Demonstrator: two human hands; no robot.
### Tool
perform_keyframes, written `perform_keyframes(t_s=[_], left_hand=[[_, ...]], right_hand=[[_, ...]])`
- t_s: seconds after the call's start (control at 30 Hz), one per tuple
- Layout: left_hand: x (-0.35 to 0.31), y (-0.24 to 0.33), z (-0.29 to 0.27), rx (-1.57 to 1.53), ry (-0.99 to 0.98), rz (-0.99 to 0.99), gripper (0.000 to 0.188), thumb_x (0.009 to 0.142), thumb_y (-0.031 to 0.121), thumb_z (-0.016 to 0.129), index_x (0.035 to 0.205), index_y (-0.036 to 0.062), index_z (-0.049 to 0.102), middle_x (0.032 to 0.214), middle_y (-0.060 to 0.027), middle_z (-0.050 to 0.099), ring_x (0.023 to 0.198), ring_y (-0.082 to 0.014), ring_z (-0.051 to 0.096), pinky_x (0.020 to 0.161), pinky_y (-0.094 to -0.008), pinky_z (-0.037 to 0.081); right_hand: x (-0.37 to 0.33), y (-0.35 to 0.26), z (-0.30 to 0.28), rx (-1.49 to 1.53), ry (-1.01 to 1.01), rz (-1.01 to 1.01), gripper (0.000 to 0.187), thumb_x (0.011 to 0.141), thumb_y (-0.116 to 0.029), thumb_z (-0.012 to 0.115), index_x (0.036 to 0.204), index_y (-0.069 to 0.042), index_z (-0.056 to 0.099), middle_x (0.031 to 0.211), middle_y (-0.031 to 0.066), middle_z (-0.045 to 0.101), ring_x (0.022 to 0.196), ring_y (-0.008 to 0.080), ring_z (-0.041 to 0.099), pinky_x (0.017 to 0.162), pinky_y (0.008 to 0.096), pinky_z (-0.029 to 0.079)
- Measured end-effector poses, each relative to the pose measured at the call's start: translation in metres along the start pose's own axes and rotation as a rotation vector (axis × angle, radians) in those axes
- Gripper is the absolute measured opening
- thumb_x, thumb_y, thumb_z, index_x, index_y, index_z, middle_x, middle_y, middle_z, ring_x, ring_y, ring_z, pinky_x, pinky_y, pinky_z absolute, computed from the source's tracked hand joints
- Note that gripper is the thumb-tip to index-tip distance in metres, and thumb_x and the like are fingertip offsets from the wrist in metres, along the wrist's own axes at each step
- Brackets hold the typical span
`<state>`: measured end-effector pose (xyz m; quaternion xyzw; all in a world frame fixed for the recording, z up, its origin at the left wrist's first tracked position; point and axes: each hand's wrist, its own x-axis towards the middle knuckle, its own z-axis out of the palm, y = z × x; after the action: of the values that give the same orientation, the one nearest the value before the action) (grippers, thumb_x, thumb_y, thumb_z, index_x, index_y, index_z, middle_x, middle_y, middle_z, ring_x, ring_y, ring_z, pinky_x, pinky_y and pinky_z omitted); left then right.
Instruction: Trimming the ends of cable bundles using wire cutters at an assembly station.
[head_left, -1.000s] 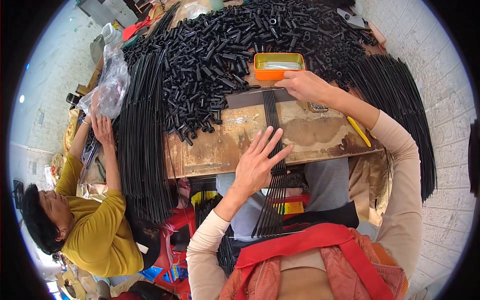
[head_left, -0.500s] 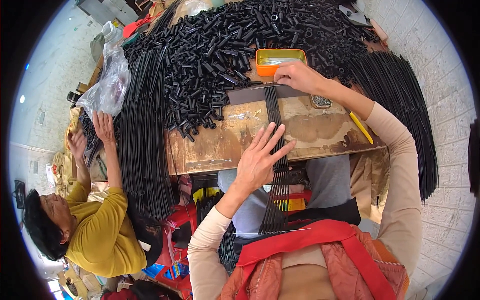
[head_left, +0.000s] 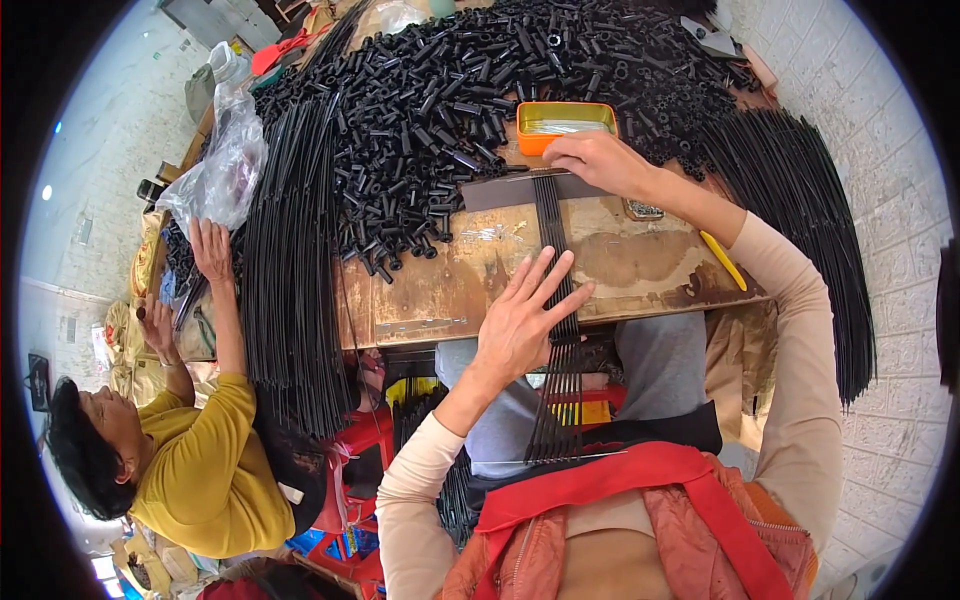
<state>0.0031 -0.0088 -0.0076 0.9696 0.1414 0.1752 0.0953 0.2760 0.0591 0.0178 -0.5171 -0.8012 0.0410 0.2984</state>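
A narrow row of thin black rods [head_left: 549,215] runs from the wooden tabletop [head_left: 425,290] down over its near edge toward my lap, fanning slightly. My left hand [head_left: 520,322] lies flat across it with fingers spread. At the far end, over a dark grey strip [head_left: 500,193], my right hand [head_left: 608,163] has its fingers pinched together; whatever is between them is hidden. Just behind that hand stands an orange tin [head_left: 533,145] holding thin pale needles. Another long thin needle [head_left: 500,462] crosses the rods' near end.
Black tubular pieces [head_left: 440,110] are heaped across the back. Long black rod bundles hang at left [head_left: 290,260] and right [head_left: 800,190]. A yellow-handled tool [head_left: 723,262] and a small tray of metal bits [head_left: 643,210] lie right. A person in yellow [head_left: 205,465] works at left by a plastic bag [head_left: 235,165].
My right hand has shifted slightly left at the rods' far end. My left hand stays flat on the rods. The co-worker's lower hand has dropped a little and now holds a small dark piece.
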Motion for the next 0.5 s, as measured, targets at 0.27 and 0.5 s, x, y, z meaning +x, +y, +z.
perform_keyframes(t_s=[0.27, 0.5], left_hand=[[0.000, 0.001, -0.004, 0.000, 0.011, -0.004, 0.056, 0.080, 0.030, 0.067, 0.134, 0.0229, 0.054, 0.150, -0.0131, 0.035, 0.140, -0.0343, 0.031, 0.114, -0.0470, 0.027], [-0.014, -0.008, -0.038, -0.010, -0.131, -0.099, 0.078, 0.076, 0.023, 0.075, 0.145, 0.0251, 0.040, 0.154, -0.0142, 0.027, 0.142, -0.0376, 0.022, 0.114, -0.0528, 0.023]], right_hand=[[-0.006, 0.006, -0.013, -0.174, -0.104, 0.084, 0.013, 0.083, -0.011, 0.061, 0.088, -0.001, 0.069, 0.089, 0.0165, 0.067, 0.083, 0.0348, 0.064, 0.075, 0.0423, 0.051], [-0.017, -0.048, -0.064, 0.052, -0.110, 0.255, 0.045, 0.084, -0.023, 0.069, 0.125, -0.009, 0.059, 0.115, 0.0117, 0.063, 0.102, 0.0241, 0.063, 0.082, 0.0370, 0.051]])
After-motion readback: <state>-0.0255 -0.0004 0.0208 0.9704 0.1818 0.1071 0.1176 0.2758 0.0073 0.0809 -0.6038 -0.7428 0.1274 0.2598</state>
